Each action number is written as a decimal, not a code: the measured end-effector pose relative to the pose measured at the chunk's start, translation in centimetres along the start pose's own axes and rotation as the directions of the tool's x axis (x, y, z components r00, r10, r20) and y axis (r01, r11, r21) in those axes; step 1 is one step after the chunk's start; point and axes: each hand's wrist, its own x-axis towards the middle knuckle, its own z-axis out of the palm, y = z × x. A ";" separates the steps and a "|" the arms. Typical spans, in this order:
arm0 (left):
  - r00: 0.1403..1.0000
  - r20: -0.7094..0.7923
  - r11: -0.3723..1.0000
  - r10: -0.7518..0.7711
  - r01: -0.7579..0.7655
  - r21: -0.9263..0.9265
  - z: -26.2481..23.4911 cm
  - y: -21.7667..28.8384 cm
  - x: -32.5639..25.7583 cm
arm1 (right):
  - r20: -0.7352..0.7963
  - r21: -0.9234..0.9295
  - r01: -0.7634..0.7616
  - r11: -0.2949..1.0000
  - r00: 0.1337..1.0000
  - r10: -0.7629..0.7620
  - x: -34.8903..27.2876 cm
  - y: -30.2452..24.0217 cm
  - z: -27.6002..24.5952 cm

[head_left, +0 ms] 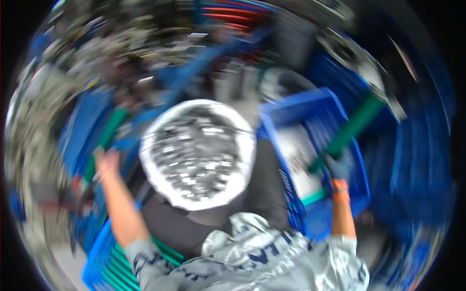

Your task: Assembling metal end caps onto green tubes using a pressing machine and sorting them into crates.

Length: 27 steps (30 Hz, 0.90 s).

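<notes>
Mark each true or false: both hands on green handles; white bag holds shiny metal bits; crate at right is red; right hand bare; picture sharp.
1. Both hands are on green handles: true. The left hand is at the left green handle, the right hand at the right green handle.
2. The white bag holds shiny metal bits: true.
3. The crate at right is red: false, it is blue.
4. The right hand is bare: false, it wears a dark glove with an orange cuff.
5. The picture is sharp: false, it is motion-blurred.
</notes>
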 end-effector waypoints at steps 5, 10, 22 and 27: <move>0.965 -0.137 0.922 0.225 -0.166 0.349 1.2 -21.9 -5.0 | -0.254 -0.255 -0.406 0.878 0.904 0.344 -5.2 22.3 -11.9; 0.875 -0.330 0.762 0.354 -0.066 0.644 1.7 -23.9 -14.2 | -0.184 -0.340 -0.782 0.522 0.600 0.778 -3.6 37.3 -7.0; 0.845 -0.390 0.169 0.366 0.352 0.921 -1.5 -28.3 -32.3 | 0.046 -0.123 -0.764 0.634 0.633 0.772 22.2 54.9 15.9; 0.723 -0.482 0.106 0.494 0.500 0.859 -4.7 -33.7 -36.4 | 0.024 -0.133 -0.250 0.959 0.967 0.255 24.4 58.7 21.3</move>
